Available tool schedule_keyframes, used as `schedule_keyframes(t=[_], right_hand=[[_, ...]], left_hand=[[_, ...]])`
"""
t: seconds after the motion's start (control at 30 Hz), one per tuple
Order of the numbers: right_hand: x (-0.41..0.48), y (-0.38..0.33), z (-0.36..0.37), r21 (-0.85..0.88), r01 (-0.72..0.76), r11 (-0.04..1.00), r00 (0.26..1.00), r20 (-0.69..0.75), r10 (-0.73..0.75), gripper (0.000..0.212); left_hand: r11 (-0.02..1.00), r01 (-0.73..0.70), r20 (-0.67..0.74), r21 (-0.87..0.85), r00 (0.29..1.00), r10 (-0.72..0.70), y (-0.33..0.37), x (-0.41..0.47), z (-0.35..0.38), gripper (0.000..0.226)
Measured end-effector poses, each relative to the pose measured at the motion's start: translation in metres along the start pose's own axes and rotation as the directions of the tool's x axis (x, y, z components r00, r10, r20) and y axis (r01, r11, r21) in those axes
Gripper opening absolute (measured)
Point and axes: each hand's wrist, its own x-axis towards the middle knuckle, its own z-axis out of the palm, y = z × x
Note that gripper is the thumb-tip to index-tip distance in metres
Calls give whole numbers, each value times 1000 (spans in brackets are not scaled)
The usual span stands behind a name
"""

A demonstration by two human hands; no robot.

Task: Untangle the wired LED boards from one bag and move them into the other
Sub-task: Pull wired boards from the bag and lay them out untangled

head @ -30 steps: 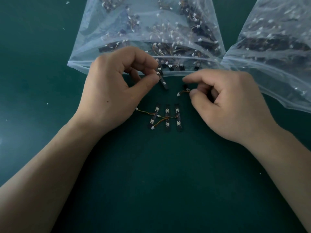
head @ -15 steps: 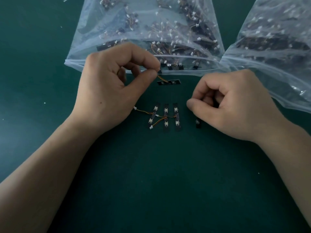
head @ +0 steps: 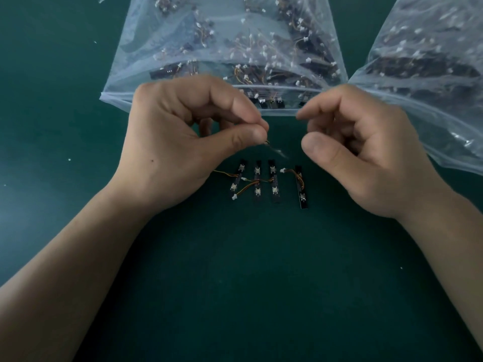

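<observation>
**Fourth board down, right hand lifted**

Differs from half a second ago: shows a fourth board flat on the green table, just right of the three boards. No longer covers it with the right hand, now raised, fingers curled, empty. Pinches a wire tight between thumb and forefinger of the left hand. Dangles a blurred piece just below the pinch, above the row. Leaves middle bag and right bag behind the hands.

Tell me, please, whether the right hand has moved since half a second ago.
Yes. Judged against the three LED boards lying in a row, the right hand has moved up and away from them, toward the bag mouth.
</observation>
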Motion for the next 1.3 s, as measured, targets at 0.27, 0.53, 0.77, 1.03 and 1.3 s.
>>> schedule_keyframes(t=[0.27,0.53,0.77,1.03,1.3], right_hand=[[-1,-2,0,-136,117,984,992,57,-110,46],[0,-1,6,-191,205,960,974,-58,-219,15],[3,0,5,-54,66,996,998,-18,-67,25],[8,0,5,301,7,954,975,-212,60,33],[10,-3,0,189,-50,981,985,-153,80,12]], left_hand=[[994,31,86,-102,996,-22,9,-2,9,19],[997,25,68,-77,997,-20,9,-2,8,17],[1000,5,30,-18,1000,-5,5,-2,9,22],[1000,-14,0,6,1000,14,2,-2,9,13],[983,-29,12,180,1000,28,4,-2,6,10]])
